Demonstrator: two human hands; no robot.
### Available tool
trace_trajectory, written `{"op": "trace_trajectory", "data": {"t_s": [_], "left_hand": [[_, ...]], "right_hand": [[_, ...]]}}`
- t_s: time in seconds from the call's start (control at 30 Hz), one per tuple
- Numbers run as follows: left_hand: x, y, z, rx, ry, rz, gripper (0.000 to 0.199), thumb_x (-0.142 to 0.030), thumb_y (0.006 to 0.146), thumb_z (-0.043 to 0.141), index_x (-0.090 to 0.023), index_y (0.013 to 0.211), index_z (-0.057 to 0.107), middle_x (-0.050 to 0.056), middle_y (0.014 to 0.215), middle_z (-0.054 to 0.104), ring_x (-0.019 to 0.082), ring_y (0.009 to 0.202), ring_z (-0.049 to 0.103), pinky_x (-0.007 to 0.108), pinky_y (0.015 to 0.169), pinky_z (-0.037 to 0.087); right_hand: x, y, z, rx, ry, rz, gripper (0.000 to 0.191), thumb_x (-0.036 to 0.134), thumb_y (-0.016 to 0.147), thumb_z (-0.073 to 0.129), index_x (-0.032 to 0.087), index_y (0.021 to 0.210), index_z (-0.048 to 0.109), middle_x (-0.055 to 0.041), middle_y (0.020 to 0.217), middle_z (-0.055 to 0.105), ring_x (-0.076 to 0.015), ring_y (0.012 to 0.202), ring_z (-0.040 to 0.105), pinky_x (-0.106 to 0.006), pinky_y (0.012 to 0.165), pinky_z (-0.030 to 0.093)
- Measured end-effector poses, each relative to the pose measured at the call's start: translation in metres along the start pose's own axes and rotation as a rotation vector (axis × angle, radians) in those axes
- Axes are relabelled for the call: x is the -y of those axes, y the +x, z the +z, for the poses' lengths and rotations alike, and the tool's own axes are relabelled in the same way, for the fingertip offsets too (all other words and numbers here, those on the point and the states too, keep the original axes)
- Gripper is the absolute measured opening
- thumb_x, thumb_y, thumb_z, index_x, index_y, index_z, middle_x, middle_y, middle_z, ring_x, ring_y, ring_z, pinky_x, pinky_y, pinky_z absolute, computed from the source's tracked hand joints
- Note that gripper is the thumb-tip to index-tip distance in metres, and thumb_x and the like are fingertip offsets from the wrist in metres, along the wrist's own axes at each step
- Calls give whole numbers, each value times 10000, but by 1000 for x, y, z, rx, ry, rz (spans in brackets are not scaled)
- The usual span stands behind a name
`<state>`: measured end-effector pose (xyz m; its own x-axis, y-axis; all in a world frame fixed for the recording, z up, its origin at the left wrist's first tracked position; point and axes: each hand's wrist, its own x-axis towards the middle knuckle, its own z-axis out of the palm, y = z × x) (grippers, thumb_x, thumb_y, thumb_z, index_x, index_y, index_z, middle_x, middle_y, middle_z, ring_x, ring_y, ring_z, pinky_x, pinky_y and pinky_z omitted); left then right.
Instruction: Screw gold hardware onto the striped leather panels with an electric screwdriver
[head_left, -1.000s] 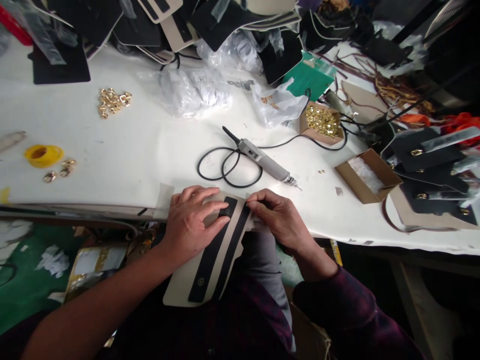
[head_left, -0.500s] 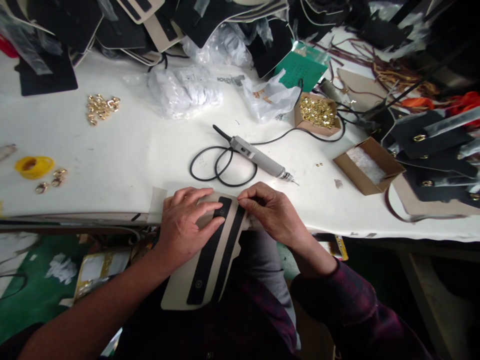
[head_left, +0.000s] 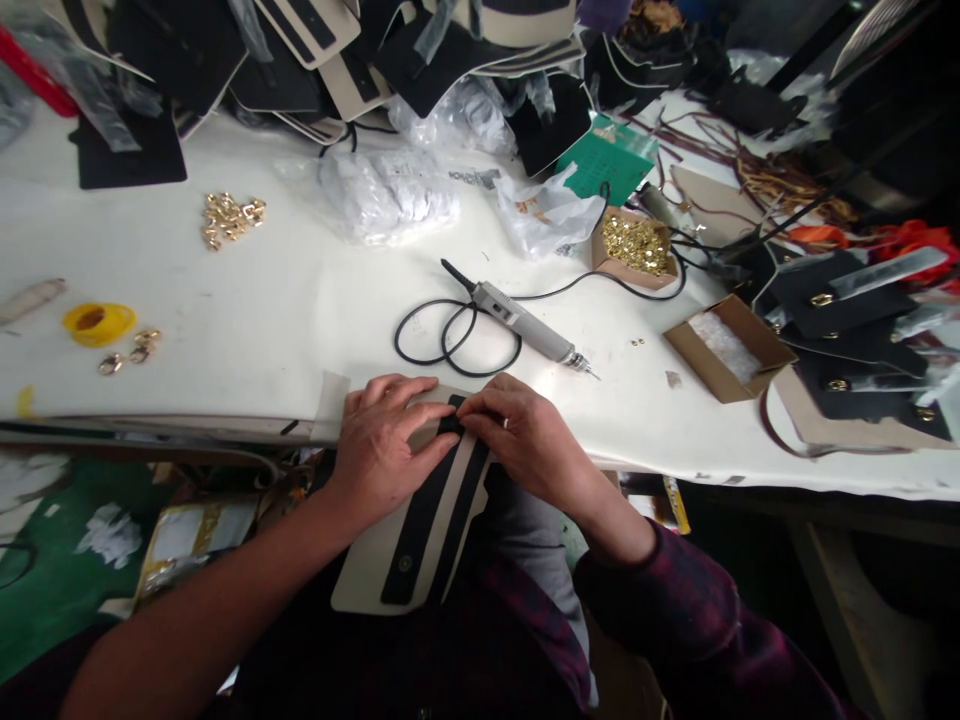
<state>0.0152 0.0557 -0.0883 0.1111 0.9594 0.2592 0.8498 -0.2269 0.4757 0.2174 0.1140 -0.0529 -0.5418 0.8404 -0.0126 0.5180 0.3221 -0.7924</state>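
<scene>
A beige panel (head_left: 365, 570) with two black strips lies tilted between my lap and the table's front edge. My left hand (head_left: 390, 440) rests on its upper left part, thumb and forefinger on either side of a spot on the left black strip (head_left: 420, 520). My right hand (head_left: 517, 430) is pinched at that same spot, fingertips against the strip; anything between them is too small to make out. A round metal piece (head_left: 406, 564) sits low on the left strip. Beyond my hands a grey pen-shaped power tool (head_left: 525, 325) lies on the table with its cable looped.
On the white table (head_left: 262, 310) are gold clasps (head_left: 229, 220), a yellow tape roll (head_left: 99, 324), plastic bags (head_left: 390, 195), a box of gold pieces (head_left: 634, 248) and an open carton (head_left: 727, 350). Black panels (head_left: 847, 300) are piled at the right, more at the back.
My right hand has moved left from the panel's top right edge to the left black strip, beside my left fingertips. The view has shifted slightly.
</scene>
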Motion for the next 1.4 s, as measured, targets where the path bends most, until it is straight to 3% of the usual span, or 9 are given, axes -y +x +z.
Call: {"op": "trace_trajectory", "data": {"t_s": [0.33,0.67,0.83,1.17,1.4], "left_hand": [[4,-4,3,-8,-27,-3,214,-390,897,775,-296,1089,772,28,1352,738,310,1247,602,500,971,463],[3,-4,2,-1,-43,-10,213,-390,899,769,-288,1086,774,27,1358,734,309,1263,598,505,974,449],[5,-4,3,-5,-39,-10,230,-409,902,765,-296,1102,772,32,1358,735,309,1260,598,505,968,447],[5,-4,3,13,-41,-27,225,-406,882,778,-316,1088,785,20,1357,733,319,1258,586,513,978,444],[5,-4,3,0,-38,-21,217,-398,886,771,-312,1084,783,26,1342,740,312,1253,595,505,977,453]], "right_hand": [[12,4,12,41,-202,20,131,156,970,694,230,916,788,-36,898,679,-193,866,628,-318,794,450],[4,8,17,29,-99,143,96,157,894,724,235,894,779,0,878,713,-159,814,645,-291,762,448],[-1,12,16,36,-37,291,126,252,832,769,224,940,711,51,738,641,-131,663,563,-260,614,395],[6,41,-3,303,-98,321,120,245,788,794,195,798,686,60,651,603,-117,620,530,-254,562,332],[2,25,6,167,-49,310,89,263,806,781,202,834,722,61,656,597,-113,615,518,-241,552,324]]}}
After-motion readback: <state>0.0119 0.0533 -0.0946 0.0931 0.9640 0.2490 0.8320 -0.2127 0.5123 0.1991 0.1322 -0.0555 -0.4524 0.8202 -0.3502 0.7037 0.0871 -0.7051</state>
